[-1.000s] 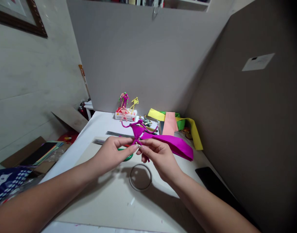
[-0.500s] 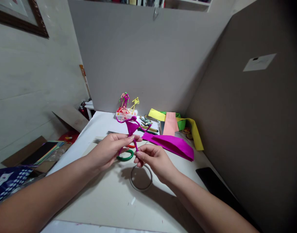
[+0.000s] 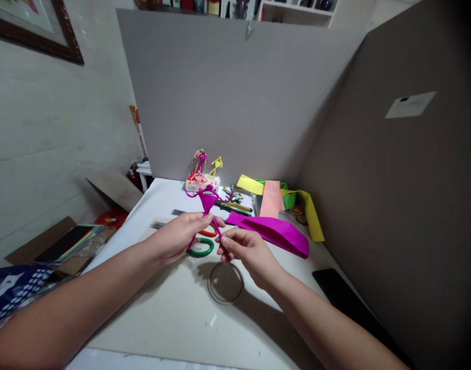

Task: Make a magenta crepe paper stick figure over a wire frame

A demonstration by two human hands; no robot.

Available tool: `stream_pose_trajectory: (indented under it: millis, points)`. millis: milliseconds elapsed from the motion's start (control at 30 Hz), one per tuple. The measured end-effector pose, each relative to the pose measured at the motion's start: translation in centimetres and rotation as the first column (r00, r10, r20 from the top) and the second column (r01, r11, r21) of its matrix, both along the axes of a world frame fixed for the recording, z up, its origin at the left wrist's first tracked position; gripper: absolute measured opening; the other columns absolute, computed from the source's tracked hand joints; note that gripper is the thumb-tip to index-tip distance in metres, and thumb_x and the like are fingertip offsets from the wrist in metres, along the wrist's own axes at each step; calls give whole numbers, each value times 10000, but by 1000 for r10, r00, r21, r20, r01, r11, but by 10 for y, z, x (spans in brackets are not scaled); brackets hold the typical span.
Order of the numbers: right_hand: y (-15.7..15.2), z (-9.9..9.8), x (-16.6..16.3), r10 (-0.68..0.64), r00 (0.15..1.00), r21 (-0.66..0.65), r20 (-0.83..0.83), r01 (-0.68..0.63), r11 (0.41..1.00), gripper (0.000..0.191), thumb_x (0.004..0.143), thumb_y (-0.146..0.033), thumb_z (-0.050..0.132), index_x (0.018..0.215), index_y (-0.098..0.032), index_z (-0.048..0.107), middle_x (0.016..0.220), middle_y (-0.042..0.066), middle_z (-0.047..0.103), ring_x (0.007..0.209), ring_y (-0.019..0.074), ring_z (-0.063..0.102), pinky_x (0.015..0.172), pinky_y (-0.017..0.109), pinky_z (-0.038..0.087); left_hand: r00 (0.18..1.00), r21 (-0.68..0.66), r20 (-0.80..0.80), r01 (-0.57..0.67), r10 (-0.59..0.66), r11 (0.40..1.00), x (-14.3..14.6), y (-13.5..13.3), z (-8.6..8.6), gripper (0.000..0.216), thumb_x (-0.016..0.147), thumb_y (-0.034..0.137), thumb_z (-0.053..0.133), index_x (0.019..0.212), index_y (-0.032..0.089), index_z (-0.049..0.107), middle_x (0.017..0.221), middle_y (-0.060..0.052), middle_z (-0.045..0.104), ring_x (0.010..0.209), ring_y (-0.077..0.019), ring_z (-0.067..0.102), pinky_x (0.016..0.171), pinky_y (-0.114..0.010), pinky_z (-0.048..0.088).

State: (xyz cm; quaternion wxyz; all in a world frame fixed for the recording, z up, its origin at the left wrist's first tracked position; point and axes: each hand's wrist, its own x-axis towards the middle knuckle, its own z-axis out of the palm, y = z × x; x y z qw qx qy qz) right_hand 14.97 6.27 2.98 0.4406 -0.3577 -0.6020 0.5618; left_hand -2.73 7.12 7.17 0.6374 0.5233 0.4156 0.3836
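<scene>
a magenta wire figure (image 3: 207, 201), long axis far to near, was clamped between the close-set left hand (image 3: 179, 237) and right hand (image 3: 246, 252).

Left hand (image 3: 176, 237) and right hand (image 3: 248, 254) working close together, nice and steady

Left arm (image 3: 73, 306) reaches in low from the bottom left, right arm (image 3: 327, 321) from the bottom right, both bare to the edge of the shot. Left hand's fingers curl in with the thumb on top, pointing right. Right wrist (image 3: 272, 276) bends slightly, with the thumb and first finger pinched together. The hands sit just apart, not touching.
</scene>
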Motion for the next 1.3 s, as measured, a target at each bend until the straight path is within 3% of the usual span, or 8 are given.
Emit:
stream_pose_trajectory:
  millis: [133, 333, 533, 667, 833, 1033, 1200, 1300]
  points:
    - [-2, 0, 2, -175, 982, 298, 75, 145, 943, 230, 772, -311, 698, 946, -174, 637, 739, 30, 662, 623, 141, 617, 581, 268, 513, 995, 6, 52, -90, 90, 996, -1, 1, 4, 293, 871, 400, 582, 978, 155, 702, 945, -87, 710, 918, -197, 633, 757, -277, 462]
    - [-4, -2, 6, -387, 911, 751, 143, 154, 642, 112, 862, -185, 583, 885, -217, 688, 819, 69, 719, 743, 186, 646, 690, 329, 511, 981, 21, 123, -152, 148, 988, -1, 0, 4, 256, 859, 366, 601, 960, 146, 685, 947, -84, 705, 846, -192, 652, 754, -291, 492]
    - [-3, -3, 13, -482, 854, 922, 197, 5, 386, 203, 875, -114, 539, 1011, -185, 672, 959, 133, 725, 850, 224, 651, 710, 366, 486, 977, 45, 135, -172, 164, 984, 2, -1, -4, 243, 858, 339, 588, 941, 134, 690, 1013, -107, 692, 953, -217, 628, 795, -304, 475]
    - [-6, -2, 14, -507, 827, 944, 242, -80, 320, 196, 867, -83, 504, 971, -160, 651, 880, 135, 712, 766, 224, 608, 646, 358, 416, 981, 50, 114, -164, 158, 985, 4, -1, -12, 252, 850, 375, 590, 913, 152, 690, 1046, -96, 683, 941, -205, 609, 785, -300, 444]
    - [-6, -3, 6, -483, 823, 913, 298, -98, 396, 209, 887, -74, 422, 917, -150, 615, 786, 109, 663, 685, 200, 526, 615, 341, 327, 985, 67, 85, -159, 153, 985, 5, -1, -19, 212, 844, 364, 585, 820, 171, 667, 1038, -62, 672, 912, -193, 581, 805, -307, 405]
    - [-4, 1, 6, -307, 890, 763, 338, -68, 643, 149, 893, -151, 488, 838, -185, 622, 775, 67, 644, 729, 188, 534, 688, 338, 347, 985, 99, 63, -166, 161, 981, 9, 1, -22, 198, 834, 341, 586, 771, 161, 638, 909, -52, 659, 908, -208, 562, 861, -331, 373]
    - [-1, -1, 4, -164, 974, 458, 159, 74, 886, 213, 910, -301, 508, 1084, -213, 593, 894, 62, 643, 767, 173, 576, 731, 333, 457, 965, 148, 99, -255, 242, 956, 6, -1, -12, 222, 854, 373, 555, 762, 178, 606, 1048, -51, 637, 1045, -224, 537, 927, -326, 350]
    - [-2, -8, -4, -47, 997, 199, 65, 33, 979, 270, 877, -375, 550, 1072, -199, 615, 863, 52, 638, 682, 152, 575, 655, 315, 496, 952, 174, 111, -301, 285, 938, 6, -6, -9, 242, 880, 385, 530, 763, 183, 595, 1082, -40, 618, 1082, -214, 516, 935, -305, 343]
